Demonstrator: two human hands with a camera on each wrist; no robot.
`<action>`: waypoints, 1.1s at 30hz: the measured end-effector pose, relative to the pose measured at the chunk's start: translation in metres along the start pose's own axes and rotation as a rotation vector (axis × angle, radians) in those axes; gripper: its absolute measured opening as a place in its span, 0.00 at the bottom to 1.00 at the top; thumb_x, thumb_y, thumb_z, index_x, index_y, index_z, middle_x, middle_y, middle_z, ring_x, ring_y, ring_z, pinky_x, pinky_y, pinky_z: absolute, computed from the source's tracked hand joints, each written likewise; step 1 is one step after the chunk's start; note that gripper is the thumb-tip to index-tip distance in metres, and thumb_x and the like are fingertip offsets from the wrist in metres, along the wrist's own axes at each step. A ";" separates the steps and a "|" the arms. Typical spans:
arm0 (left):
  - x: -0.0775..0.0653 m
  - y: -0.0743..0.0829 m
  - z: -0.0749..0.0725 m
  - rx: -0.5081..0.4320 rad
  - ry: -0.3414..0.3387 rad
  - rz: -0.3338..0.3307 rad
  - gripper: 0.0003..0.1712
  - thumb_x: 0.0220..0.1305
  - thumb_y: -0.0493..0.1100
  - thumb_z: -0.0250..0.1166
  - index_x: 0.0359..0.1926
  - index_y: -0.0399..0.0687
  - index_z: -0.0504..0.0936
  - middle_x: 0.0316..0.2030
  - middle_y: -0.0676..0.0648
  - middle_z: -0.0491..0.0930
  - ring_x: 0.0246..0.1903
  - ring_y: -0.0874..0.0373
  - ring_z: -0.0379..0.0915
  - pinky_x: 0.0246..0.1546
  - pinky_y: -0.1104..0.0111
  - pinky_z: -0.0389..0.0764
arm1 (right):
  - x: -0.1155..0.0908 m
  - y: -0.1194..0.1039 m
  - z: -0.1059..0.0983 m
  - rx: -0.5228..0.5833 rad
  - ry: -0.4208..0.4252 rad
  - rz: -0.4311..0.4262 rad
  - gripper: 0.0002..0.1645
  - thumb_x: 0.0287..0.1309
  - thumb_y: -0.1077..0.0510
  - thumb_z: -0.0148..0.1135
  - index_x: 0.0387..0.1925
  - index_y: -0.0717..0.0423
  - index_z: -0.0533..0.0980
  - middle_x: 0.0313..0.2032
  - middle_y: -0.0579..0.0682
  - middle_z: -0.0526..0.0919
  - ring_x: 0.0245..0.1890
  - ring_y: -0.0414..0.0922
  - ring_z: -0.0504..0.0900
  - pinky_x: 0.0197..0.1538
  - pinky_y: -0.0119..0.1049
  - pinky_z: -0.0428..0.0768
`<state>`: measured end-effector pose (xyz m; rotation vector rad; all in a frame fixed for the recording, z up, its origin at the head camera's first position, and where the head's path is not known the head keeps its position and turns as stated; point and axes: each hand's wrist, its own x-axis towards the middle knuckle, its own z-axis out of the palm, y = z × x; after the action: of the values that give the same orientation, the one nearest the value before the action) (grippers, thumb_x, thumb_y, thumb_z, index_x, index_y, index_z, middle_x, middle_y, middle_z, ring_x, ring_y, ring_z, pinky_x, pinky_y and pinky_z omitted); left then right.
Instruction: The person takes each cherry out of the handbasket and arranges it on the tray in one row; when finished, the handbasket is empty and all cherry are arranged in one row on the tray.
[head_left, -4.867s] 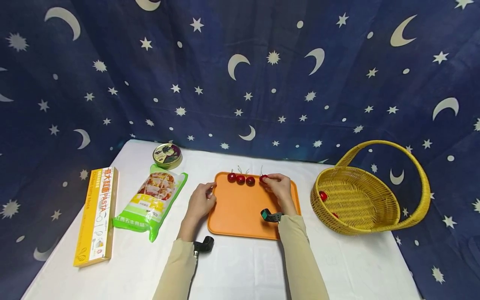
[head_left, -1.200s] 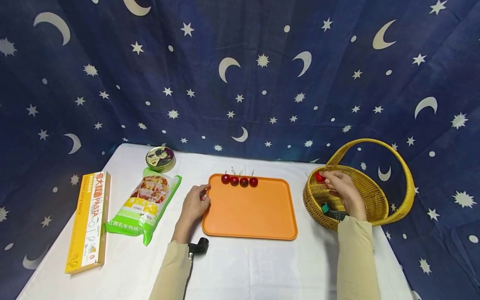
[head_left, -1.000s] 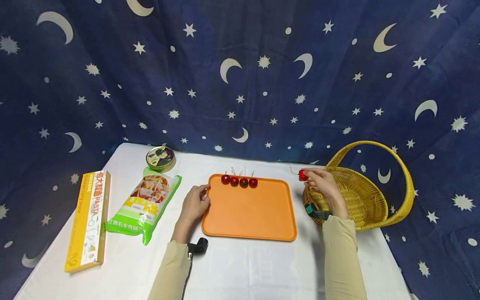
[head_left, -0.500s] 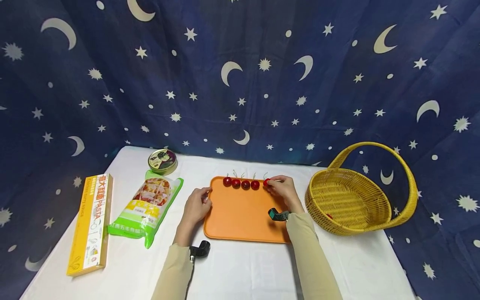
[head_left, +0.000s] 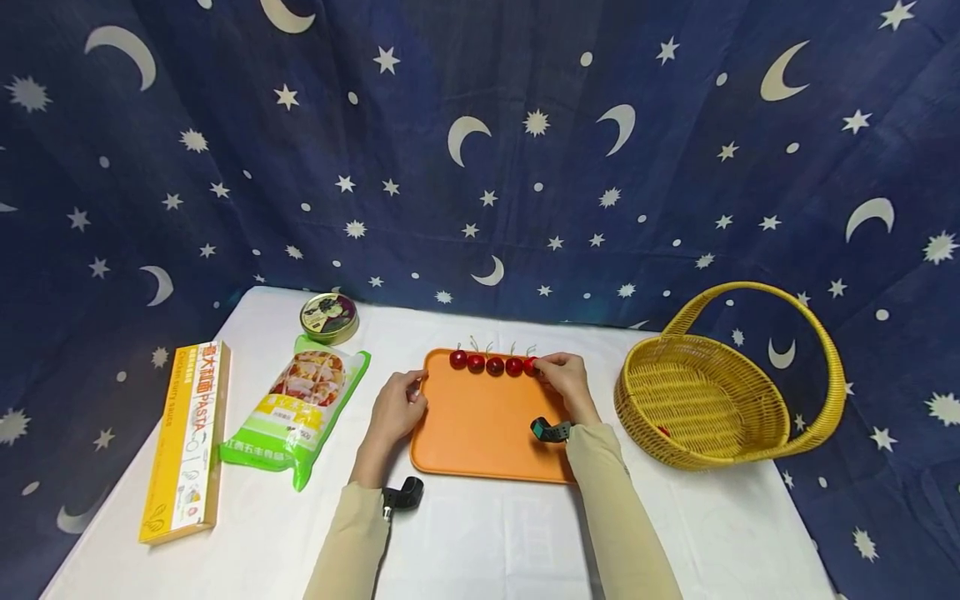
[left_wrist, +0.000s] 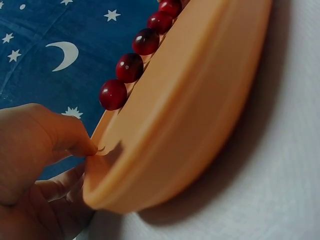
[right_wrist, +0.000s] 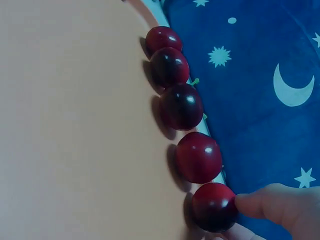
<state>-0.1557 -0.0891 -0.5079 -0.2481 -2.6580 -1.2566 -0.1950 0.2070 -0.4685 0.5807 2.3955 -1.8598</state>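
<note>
An orange tray (head_left: pixel 487 429) lies on the white table with several dark red cherries (head_left: pixel 495 366) in a row along its far rim, stems pointing away. My right hand (head_left: pixel 568 383) pinches the rightmost cherry (right_wrist: pixel 215 207) between thumb and fingers. That cherry sits on the tray close beside its neighbour. My left hand (head_left: pixel 397 408) holds the tray's left rim near the far corner; in the left wrist view the thumb (left_wrist: pixel 75 137) lies on the rim with the fingers below it. A yellow wicker basket (head_left: pixel 637 417) stands to the right, a bit of red cherry (head_left: pixel 663 431) showing inside.
Left of the tray lie a green and yellow food bag (head_left: pixel 300 408) and a yellow and white pasta box (head_left: pixel 187 442). A round tin (head_left: pixel 328 317) stands behind the bag. A dark blue star-patterned cloth (head_left: pixel 420 167) hangs behind the table. The basket's handle (head_left: pixel 821 358) arches high.
My right hand has carried a cherry from the basket leftward to the tray, then shifted it slightly left against the row. The row has grown by two since the oldest frame. My left hand stays put.
</note>
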 end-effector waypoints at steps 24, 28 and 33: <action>0.001 0.002 0.000 0.000 -0.013 -0.017 0.25 0.51 0.31 0.62 0.54 0.36 0.82 0.35 0.41 0.76 0.32 0.52 0.71 0.35 0.60 0.71 | -0.018 -0.047 -0.107 -0.070 0.146 -0.135 0.20 0.63 0.61 0.58 0.50 0.73 0.76 0.24 0.43 0.80 0.23 0.33 0.81 0.30 0.29 0.79; 0.000 0.001 0.000 -0.002 -0.026 -0.037 0.25 0.52 0.31 0.62 0.54 0.36 0.82 0.35 0.41 0.76 0.31 0.52 0.70 0.34 0.61 0.69 | -0.024 -0.043 -0.135 -0.084 0.170 -0.087 0.18 0.63 0.59 0.57 0.49 0.70 0.76 0.25 0.41 0.79 0.25 0.34 0.80 0.33 0.30 0.78; 0.000 0.001 0.000 -0.001 -0.039 -0.045 0.25 0.51 0.31 0.62 0.54 0.36 0.82 0.35 0.41 0.76 0.32 0.51 0.70 0.34 0.61 0.69 | -0.027 -0.028 -0.160 -0.155 0.126 0.047 0.26 0.66 0.52 0.55 0.57 0.67 0.73 0.36 0.43 0.81 0.32 0.35 0.81 0.45 0.39 0.76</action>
<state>-0.1551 -0.0882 -0.5068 -0.2157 -2.7104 -1.2799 -0.1495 0.3452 -0.3913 0.7547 2.5505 -1.6469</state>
